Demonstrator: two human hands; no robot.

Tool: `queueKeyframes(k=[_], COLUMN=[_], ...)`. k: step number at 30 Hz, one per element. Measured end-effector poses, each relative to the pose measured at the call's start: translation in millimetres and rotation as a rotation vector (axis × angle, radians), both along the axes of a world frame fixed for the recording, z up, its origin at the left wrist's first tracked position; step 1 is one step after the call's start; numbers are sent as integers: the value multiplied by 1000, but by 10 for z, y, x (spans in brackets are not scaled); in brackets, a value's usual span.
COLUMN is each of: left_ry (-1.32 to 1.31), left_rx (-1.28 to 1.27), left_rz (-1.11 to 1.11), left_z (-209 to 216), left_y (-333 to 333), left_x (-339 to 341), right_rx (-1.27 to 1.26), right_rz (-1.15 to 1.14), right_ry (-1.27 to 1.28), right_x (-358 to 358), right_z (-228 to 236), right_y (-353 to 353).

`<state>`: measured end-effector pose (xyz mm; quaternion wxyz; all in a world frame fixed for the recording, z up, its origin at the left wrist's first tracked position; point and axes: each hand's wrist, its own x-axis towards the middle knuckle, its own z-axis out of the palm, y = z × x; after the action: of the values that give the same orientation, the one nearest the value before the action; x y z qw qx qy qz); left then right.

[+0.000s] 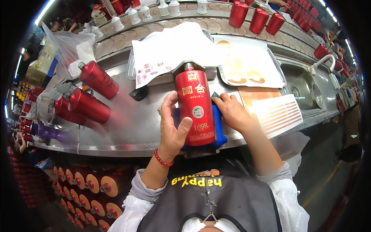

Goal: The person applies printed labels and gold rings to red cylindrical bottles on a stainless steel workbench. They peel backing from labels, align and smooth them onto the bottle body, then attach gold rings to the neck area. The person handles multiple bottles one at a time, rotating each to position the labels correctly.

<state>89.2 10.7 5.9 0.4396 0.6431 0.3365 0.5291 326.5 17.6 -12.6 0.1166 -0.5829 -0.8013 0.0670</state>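
A red bottle (196,101) with gold and white printing lies on a blue cloth pad (218,133) in front of me, its neck pointing away. Along the bottle's left side is my left hand (171,129), thumb and fingers apart; whether it touches the bottle I cannot tell. A red bead bracelet (163,158) circles that wrist. My right hand (233,112) is at the bottle's right side with its fingertips pinched together. A small dark green piece (215,95) shows at those fingertips. Another dark piece (139,93) lies on the steel worktop to the left.
Several red bottles (99,80) lie at the left on the worktop (127,127). Trays with white printed sheets (166,50) and gold-marked sheets (247,62) stand behind. At the right is a sink (301,83) with a tap (324,62). A conveyor (216,21) carries red bottles and white ones.
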Motion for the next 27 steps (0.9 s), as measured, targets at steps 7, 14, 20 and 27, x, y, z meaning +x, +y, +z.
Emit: queueKeyframes(k=[7,14,20,27], left_ry=[204,166,183,36], left_rx=[-24,-94,-85,-139], left_rz=[-42,-99,-146,-204], left_z=[59,60,-11,-46], left_y=[9,20,40,32], left_x=[-3,-47,-118,-114], right_rx=[155,-508,-465,-54], right_rz=[-31,-309,-274,94], right_ry=[203,1634,1728,1072], right_x=[212,353,332,56], right_z=[2,134,199,335], right_y=[50,-66,-248,-431])
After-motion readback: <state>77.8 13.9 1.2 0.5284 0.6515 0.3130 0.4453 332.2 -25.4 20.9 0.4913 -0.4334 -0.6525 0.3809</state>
